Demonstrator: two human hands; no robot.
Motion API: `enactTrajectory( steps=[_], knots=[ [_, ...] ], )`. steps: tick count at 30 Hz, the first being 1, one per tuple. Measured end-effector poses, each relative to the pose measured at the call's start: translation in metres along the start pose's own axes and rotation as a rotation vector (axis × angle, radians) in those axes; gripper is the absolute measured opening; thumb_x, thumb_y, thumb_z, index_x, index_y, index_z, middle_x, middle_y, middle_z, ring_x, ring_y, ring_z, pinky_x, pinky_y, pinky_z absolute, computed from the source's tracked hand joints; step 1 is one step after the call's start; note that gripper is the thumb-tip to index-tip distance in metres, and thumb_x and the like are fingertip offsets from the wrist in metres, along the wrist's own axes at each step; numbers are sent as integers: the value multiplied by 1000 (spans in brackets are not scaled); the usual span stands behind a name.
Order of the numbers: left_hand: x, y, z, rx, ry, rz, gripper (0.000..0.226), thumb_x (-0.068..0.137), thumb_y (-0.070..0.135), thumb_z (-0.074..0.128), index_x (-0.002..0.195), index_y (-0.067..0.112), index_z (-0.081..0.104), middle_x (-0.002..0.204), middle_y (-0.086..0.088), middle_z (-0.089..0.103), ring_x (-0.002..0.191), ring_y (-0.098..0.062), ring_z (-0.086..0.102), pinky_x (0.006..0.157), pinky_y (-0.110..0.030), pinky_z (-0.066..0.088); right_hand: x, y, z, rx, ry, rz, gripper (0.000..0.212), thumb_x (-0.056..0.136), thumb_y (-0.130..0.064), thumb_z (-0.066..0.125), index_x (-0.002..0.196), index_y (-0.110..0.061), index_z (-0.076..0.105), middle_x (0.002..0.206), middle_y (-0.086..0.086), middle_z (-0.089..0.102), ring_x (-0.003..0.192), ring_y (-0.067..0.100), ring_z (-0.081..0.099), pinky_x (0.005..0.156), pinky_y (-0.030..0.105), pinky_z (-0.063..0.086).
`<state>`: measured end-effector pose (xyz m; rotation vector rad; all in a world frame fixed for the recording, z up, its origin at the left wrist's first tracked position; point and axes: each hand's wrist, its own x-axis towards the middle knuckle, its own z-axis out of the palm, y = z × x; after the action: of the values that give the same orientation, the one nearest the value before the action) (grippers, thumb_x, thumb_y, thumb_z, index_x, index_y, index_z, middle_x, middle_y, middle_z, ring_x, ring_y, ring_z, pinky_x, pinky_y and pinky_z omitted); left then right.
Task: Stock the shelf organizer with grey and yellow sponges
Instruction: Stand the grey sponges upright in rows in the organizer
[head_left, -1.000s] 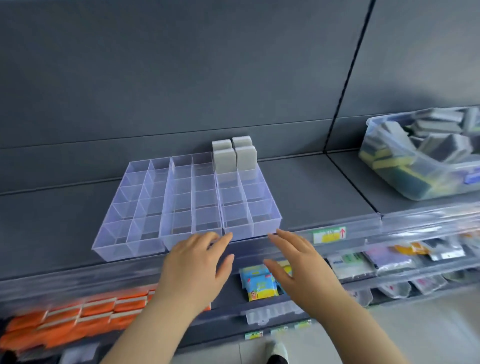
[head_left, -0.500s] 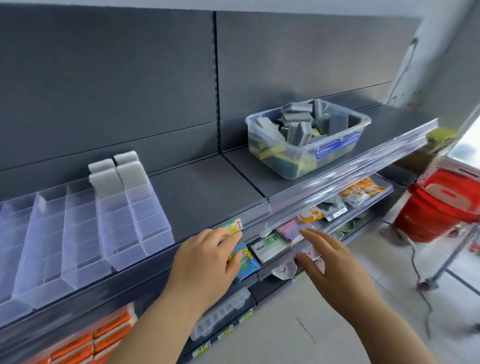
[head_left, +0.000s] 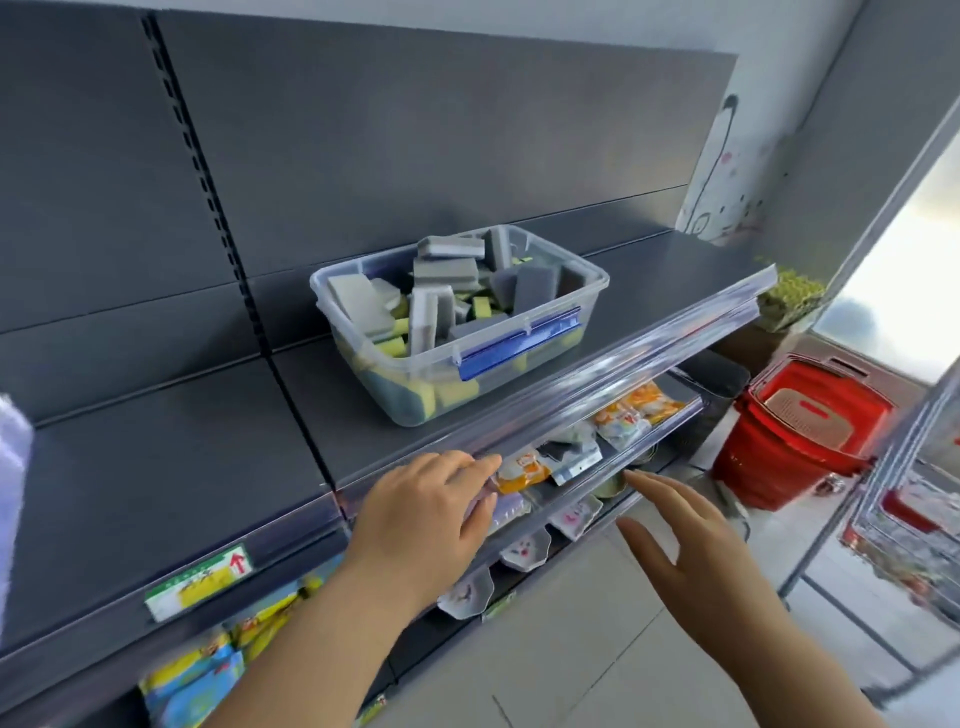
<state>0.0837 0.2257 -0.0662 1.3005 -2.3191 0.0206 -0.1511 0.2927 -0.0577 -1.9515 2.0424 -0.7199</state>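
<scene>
A clear plastic bin (head_left: 587, 283) with a blue latch stands on the dark grey shelf (head_left: 171, 467). It is heaped with grey and yellow sponges (head_left: 447, 273). Only a sliver of the clear shelf organizer (head_left: 13, 467) shows at the far left edge. My left hand (head_left: 426, 512) hovers in front of the shelf's clear front rail, below and left of the bin, fingers relaxed and empty. My right hand (head_left: 680, 535) is lower and to the right, fingers spread, holding nothing.
Packets of goods (head_left: 631, 410) lie on the shelf below, behind its clear rail. A yellow price label (head_left: 200, 582) is clipped to the front edge. Red shopping baskets (head_left: 800, 431) stand stacked on the floor at the right, next to a wire rack (head_left: 914, 525).
The view has swung right: the organizer slid off to the left edge and the sponge bin came to the centre. Both hands moved right along the shelf front, still empty.
</scene>
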Motion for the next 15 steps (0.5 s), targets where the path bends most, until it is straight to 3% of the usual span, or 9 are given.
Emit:
enactTrajectory(
  steps=[4, 10, 15],
  knots=[
    [36, -2, 6, -37, 58, -20, 36, 85, 33, 45, 110, 20, 68, 95, 7, 68, 83, -15, 64, 63, -29, 54, 39, 20, -2, 31, -5, -21, 44, 85, -35, 58, 128, -33, 50, 122, -22, 43, 122, 8, 45, 95, 18, 29],
    [118, -25, 22, -3, 191, -18, 36, 86, 30, 44, 112, 18, 67, 97, 6, 68, 87, -14, 64, 67, -27, 53, 145, 34, -1, 18, -41, -156, 46, 88, -39, 53, 133, -33, 44, 122, -27, 36, 112, -8, 34, 93, 11, 24],
    [197, -45, 44, -8, 213, 9, 38, 87, 29, 43, 116, 19, 65, 101, 4, 68, 89, -15, 63, 65, -30, 54, 230, 39, -7, -3, 14, -229, 46, 88, -41, 50, 133, -34, 43, 122, -24, 39, 111, -7, 35, 92, 14, 26]
  ],
)
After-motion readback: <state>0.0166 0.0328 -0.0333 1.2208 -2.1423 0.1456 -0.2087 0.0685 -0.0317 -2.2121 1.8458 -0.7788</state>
